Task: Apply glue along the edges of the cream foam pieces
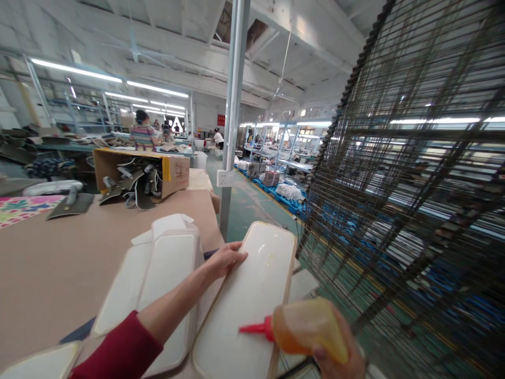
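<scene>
Only partly visible; right hand [352, 351]

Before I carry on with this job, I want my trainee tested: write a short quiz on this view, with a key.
1. What is the left hand holding by its edge?

2. True or false: the squeeze bottle has a blue nozzle.

3. Which of these are in the open cardboard box?
A) Red bottles
B) Dark flat pieces
C) Coils of rope

Key:
1. A white panel with rounded corners.
2. False: the nozzle is red; the right hand holds the bottle.
3. B
</scene>
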### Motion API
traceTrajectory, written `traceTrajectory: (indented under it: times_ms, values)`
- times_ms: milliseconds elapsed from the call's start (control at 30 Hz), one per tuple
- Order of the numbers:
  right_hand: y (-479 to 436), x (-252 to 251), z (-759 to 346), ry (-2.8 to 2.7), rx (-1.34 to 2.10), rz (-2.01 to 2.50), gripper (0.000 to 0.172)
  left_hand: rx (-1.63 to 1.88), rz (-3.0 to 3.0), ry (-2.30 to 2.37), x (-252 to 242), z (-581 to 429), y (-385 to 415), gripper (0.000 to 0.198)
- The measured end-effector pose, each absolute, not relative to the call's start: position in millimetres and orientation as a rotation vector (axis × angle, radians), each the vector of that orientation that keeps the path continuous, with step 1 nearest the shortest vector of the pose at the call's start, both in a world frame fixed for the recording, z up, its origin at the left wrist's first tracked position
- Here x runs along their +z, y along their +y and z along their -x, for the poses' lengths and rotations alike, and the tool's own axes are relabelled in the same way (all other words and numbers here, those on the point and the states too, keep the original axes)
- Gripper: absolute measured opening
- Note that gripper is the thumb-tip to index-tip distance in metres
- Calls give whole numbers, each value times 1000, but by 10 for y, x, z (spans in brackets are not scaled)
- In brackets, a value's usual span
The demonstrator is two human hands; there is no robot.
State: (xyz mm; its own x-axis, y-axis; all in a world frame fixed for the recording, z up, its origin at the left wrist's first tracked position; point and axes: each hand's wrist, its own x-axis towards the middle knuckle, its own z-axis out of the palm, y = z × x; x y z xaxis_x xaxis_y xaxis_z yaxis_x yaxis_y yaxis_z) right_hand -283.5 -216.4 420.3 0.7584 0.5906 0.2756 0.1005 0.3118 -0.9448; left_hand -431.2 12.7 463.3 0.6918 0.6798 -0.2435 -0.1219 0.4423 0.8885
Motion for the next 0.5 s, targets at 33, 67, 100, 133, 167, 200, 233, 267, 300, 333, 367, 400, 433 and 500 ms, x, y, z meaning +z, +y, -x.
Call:
traceTrajectory:
  times_ms: [33, 67, 100, 133, 167, 200, 233, 267, 300, 333, 367, 400, 433, 500]
  values:
    - [-2103, 4286, 2752, -580, 331, 1203, 72, 537, -1006, 647, 4657, 4311, 119, 63]
    - [-2024, 4383, 2642, -542, 295, 1189, 73, 530, -1013, 645, 4684, 4309, 106, 63]
    - [-1937, 4479, 2518, -521, 228, 1179, 72, 525, -1019, 643, 4710, 4307, 91, 63]
    - [-1853, 4565, 2398, -507, 180, 1164, 71, 519, -1023, 639, 4732, 4305, 76, 64]
    - [-1781, 4630, 2297, -502, 160, 1147, 71, 511, -1024, 634, 4746, 4304, 63, 64]
    - [-1728, 4668, 2229, -502, 149, 1132, 70, 503, -1020, 628, 4752, 4305, 55, 64]
    - [-1700, 4676, 2201, -505, 161, 1123, 69, 496, -1012, 623, 4747, 4306, 53, 64]
    - [-1698, 4653, 2217, -508, 188, 1123, 68, 490, -1002, 617, 4733, 4309, 57, 64]
    - [-1723, 4602, 2273, -514, 225, 1130, 66, 485, -993, 614, 4710, 4314, 69, 64]
    - [-1772, 4528, 2361, -513, 276, 1141, 65, 485, -987, 618, 4681, 4321, 87, 63]
    - [-1841, 4436, 2469, -514, 328, 1159, 64, 489, -982, 628, 4651, 4329, 111, 63]
    - [-1922, 4337, 2583, -515, 382, 1166, 63, 497, -981, 639, 4622, 4339, 137, 62]
    - [-2007, 4240, 2689, -499, 437, 1169, 64, 509, -981, 648, 4597, 4349, 164, 61]
    - [-2157, 4087, 2834, -557, 419, 1250, 65, 539, -989, 652, 4567, 4370, 211, 60]
